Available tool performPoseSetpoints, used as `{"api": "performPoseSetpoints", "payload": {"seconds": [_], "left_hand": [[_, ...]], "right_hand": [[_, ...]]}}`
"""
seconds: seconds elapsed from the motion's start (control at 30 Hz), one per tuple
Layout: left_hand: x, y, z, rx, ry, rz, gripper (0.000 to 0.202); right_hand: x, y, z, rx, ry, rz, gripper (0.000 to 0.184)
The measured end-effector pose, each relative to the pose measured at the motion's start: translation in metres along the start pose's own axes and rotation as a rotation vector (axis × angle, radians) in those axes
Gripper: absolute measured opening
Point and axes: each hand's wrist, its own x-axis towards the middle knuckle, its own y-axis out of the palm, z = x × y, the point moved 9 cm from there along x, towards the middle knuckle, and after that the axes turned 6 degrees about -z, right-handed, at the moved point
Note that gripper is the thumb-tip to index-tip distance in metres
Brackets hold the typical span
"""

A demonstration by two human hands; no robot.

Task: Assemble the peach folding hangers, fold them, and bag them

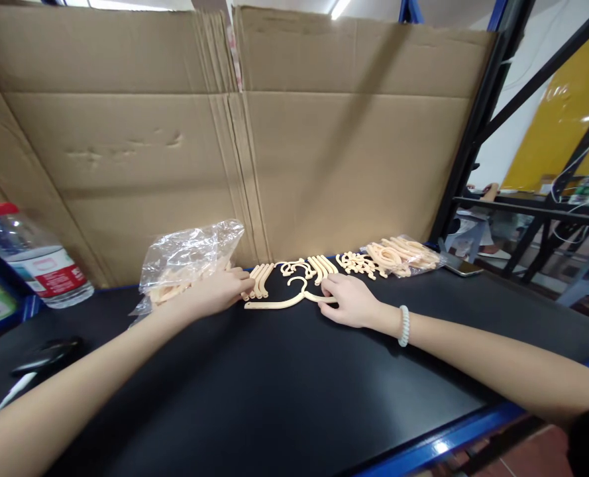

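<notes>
A cream plastic hanger (279, 305) with a hook lies on the black table in front of me. My right hand (351, 300), with a pale beaded band at the wrist, is closed around its right arm. At the left, my left hand (224, 291) has its fingers curled at the near end of a row of cream hanger arms (262, 281), pinching the leftmost one. Behind the hanger are several loose hooks (297, 267) and a second row of hanger arms (322, 266). Small cream hook pieces (358, 264) are heaped beyond my right hand.
Clear plastic bags of cream parts stand at left (189, 255) and right (403, 255). A bottle with a red cap (50, 265) and a black device with a white cable (48, 356) are at far left. Cardboard (354, 152) walls the back. A phone-like object (460, 266) lies far right.
</notes>
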Motion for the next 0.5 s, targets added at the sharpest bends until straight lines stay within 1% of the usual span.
{"api": "performPoseSetpoints", "payload": {"seconds": [0.13, 0.3, 0.4, 0.5], "left_hand": [[0.0002, 0.0046, -0.0009, 0.044, 0.039, 0.029, 0.023], [0.0002, 0.0045, -0.0041, 0.06, 0.061, 0.045, 0.028], [0.0006, 0.0034, -0.0018, 0.06, 0.04, 0.025, 0.027], [0.0008, 0.0008, 0.0038, 0.062, -0.005, -0.023, 0.026]], "right_hand": [[0.0004, -0.0014, 0.0008, 0.022, -0.01, -0.024, 0.016], [0.0012, -0.0021, -0.0007, 0.059, -0.011, -0.047, 0.014], [0.0009, -0.0023, -0.0025, 0.086, 0.002, -0.067, 0.014], [-0.0001, -0.0044, -0.003, 0.127, 0.019, -0.095, 0.016]]}}
